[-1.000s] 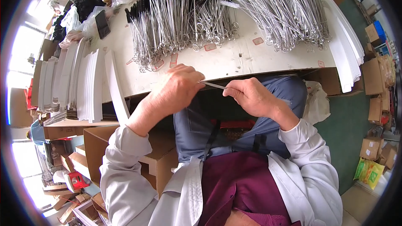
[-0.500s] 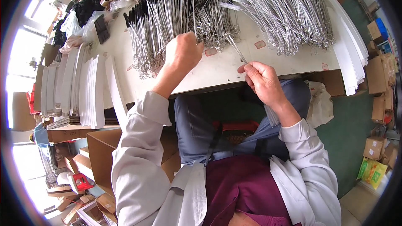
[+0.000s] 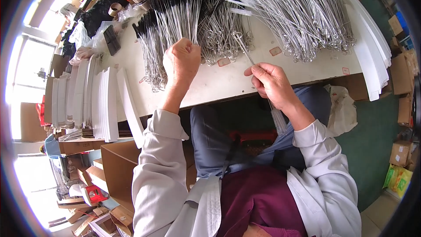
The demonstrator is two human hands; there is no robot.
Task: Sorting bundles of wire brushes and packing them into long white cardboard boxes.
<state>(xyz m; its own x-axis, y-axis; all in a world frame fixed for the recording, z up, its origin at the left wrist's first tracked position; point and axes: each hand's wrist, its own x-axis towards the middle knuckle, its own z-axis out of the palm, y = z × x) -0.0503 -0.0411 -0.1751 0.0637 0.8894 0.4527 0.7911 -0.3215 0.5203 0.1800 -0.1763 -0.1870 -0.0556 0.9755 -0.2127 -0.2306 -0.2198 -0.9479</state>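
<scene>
While the right hand pinched it between thumb and fingers, a slim wire brush ran slantwise, its long axis going from the far left to the near right. Its looped metal end pointed far, over the table, and its pale, bristled end pointed near, above the person's blue-grey trousers. Whether more than 1 shaft lay in that grip could not be told. The left hand was closed into a fist over the table's near part, just in front of a dense bundle of black-bristled brushes; whether its fingers held anything could not be seen.

Those brushes had thin, shiny grey wire shafts, with round loops at the near ends and dark, fuzzy tips at the far ends. To the right, a larger heap of pale-bristled brushes fanned out, its loops also near. The tabletop was smooth and off-white, with small red-marked labels stuck on it, their print too small to read. Long, flat white strips stood on the left and lay on the right.
</scene>
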